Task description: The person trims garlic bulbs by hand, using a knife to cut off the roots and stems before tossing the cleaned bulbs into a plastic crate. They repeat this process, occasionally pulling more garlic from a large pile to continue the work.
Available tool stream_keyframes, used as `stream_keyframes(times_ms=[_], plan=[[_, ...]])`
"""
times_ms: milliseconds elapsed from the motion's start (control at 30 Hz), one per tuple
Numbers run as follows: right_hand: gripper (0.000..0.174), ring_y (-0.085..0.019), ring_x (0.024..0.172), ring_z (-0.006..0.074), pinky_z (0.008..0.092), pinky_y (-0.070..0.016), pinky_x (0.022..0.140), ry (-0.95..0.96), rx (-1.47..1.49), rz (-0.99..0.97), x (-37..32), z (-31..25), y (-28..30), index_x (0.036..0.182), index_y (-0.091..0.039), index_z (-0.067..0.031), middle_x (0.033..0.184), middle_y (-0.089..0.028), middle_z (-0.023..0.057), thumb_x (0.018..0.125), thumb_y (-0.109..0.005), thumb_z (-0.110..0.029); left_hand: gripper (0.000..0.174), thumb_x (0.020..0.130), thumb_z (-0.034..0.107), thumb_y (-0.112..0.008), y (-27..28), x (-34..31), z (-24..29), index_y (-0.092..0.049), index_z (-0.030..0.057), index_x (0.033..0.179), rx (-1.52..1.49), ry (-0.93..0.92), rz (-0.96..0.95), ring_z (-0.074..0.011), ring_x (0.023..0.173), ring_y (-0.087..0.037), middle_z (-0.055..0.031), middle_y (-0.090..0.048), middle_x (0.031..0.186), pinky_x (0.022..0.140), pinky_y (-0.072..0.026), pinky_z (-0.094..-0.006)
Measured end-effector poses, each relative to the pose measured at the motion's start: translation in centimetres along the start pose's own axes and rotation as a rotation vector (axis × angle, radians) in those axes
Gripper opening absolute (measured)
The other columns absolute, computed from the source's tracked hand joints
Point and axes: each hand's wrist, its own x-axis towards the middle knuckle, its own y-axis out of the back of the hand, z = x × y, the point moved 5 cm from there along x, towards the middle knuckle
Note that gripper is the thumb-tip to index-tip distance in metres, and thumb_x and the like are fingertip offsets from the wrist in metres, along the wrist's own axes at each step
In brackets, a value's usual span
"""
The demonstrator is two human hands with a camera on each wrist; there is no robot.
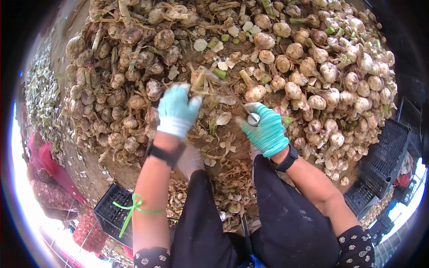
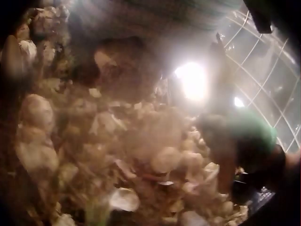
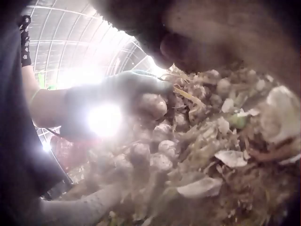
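My left hand [image 1: 178, 107], in a pale green knit glove with a white cuff, grips a garlic bulb [image 3: 153, 106] seen under its fingers in the right wrist view. A dry, pale stalk [image 1: 199, 80] stands out past its fingertips in the head view. My right hand [image 1: 269, 129], gloved in green, is curled round a knife [image 1: 254, 119] with a whitish handle end. The thin blade reaches up and left from that fist, toward the stalk, and looks blurred. Loose skins and cut stem pieces [image 1: 220, 73] lie on the ground around both hands.
Untrimmed garlic [image 1: 118, 96] with long stalks is heaped on the left, and short-stemmed bulbs [image 1: 328, 71] on the right. Black plastic crates [image 1: 384, 152] stand at the right, another crate [image 1: 111, 210] at lower left. Red mesh sacks [image 1: 91, 230] sit farther left.
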Motion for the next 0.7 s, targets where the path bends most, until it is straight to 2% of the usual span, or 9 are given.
stream_keyframes(times_ms=[167,200,233,300,333,367,467,567,700], plan=[[0.019,-0.056,0.059,0.0305,0.0356,-0.0455,0.053,0.498,-0.193,0.026,-0.2,-4.1,-0.5,0.082,-0.056,-0.0041,0.065,-0.054,0.0138,0.065,-0.063,-0.009,0.021,0.066,0.011,-0.06,1.2,-5.4,2.1,-0.055,0.0041,0.085,-0.329,-0.038,0.001,-0.0314,0.074,-0.056,-0.0149,-0.056,0.076,0.063,-0.0456,-0.0378],[0.018,-0.054,0.055,0.0303,0.037,-0.0449,0.05,0.576,-0.187,0.013,0.0,-3.3,-1.3,0.08,-0.055,-0.0044,0.063,-0.053,0.0136,0.063,-0.06,-0.007,0.019,0.066,0.008,-0.06,3.1,-5.3,3.7,-0.055,0.0044,0.084,-0.304,-0.208,0.102,-0.0314,0.071,-0.056,-0.0145,-0.057,0.077,0.06,-0.046,-0.036],[0.015,-0.055,0.056,0.031,0.0383,-0.045,0.051,0.454,-0.268,0.014,0.5,0.0,-2.3,0.079,-0.055,-0.0042,0.062,-0.054,0.0137,0.066,-0.059,-0.008,0.019,0.066,0.007,-0.062,4.7,-5.3,4.7,-0.057,0.0044,0.084,-0.189,-0.178,0.098,-0.0312,0.069,-0.056,-0.0137,-0.058,0.079,0.059,-0.0462,-0.0348],[0.013,-0.056,0.056,0.0298,0.0366,-0.0459,0.051,-0.106,-0.388,-0.227,1.6,3.8,-2.1,0.08,-0.055,-0.0033,0.063,-0.056,0.0138,0.07,-0.06,-0.011,0.015,0.071,0.003,-0.061,6.1,-6.2,4.2,-0.057,-0.0005,0.085,-0.325,-0.183,0.239,-0.0262,0.063,-0.055,-0.0114,-0.056,0.073,0.056,-0.0435,-0.0308],[0.018,-0.056,0.056,0.0267,0.034,-0.047,0.053,-0.052,-0.306,-0.096,0.8,3.2,-1.1,0.083,-0.056,-0.0026,0.063,-0.057,0.0134,0.071,-0.063,-0.015,0.014,0.07,0.0,-0.061,5.9,-6.7,3.0,-0.058,0.0004,0.084,-0.394,-0.062,0.201,-0.0253,0.061,-0.055,-0.0114,-0.056,0.074,0.056,-0.043,-0.0281],[0.026,-0.057,0.056,0.0191,0.0303,-0.0476,0.057,-0.068,-0.142,-0.064,0.1,2.2,-0.9,0.087,-0.058,-0.002,0.066,-0.06,0.0101,0.07,-0.067,-0.02,0.014,0.07,0.001,-0.062,5.7,-6.8,2.2,-0.058,0.0012,0.084,-0.242,-0.124,0.237,-0.0263,0.061,-0.054,-0.0116,-0.057,0.075,0.055,-0.0437,-0.0278],[0.034,-0.054,0.065,0.009,0.0249,-0.0455,0.062,-0.16,0.29,-0.23,-0.2,-1.3,-2.9,0.09,-0.058,-0.0005,0.073,-0.062,0.0041,0.071,-0.07,-0.026,0.026,0.063,0.006,-0.065,4.9,-6.7,2.7,-0.058,0.0025,0.088,-0.129,-0.118,0.126,-0.0283,0.073,-0.054,-0.0122,-0.057,0.085,0.064,-0.0455,-0.0333],[0.033,-0.052,0.065,0.0078,0.0245,-0.0441,0.06,-0.229,0.425,-0.417,0.1,-4.3,-4.0,0.089,-0.058,0.0,0.072,-0.061,0.003,0.07,-0.07,-0.024,0.041,0.055,0.01,-0.067,3.5,-6.8,3.8,-0.056,0.0032,0.094,-0.066,-0.174,-0.008,-0.0307,0.084,-0.053,-0.0137,-0.055,0.097,0.071,-0.0457,-0.0365],[0.029,-0.051,0.063,0.0068,0.0238,-0.0437,0.057,-0.189,0.337,-0.365,0.3,-4.0,-4.7,0.087,-0.058,0.0004,0.071,-0.06,0.0023,0.07,-0.07,-0.02,0.054,0.05,0.004,-0.071,4.7,-6.8,2.9,-0.053,0.0021,0.102,-0.267,-0.015,0.211,-0.0275,0.089,-0.055,-0.0141,-0.055,0.099,0.078,-0.0457,-0.0332]])
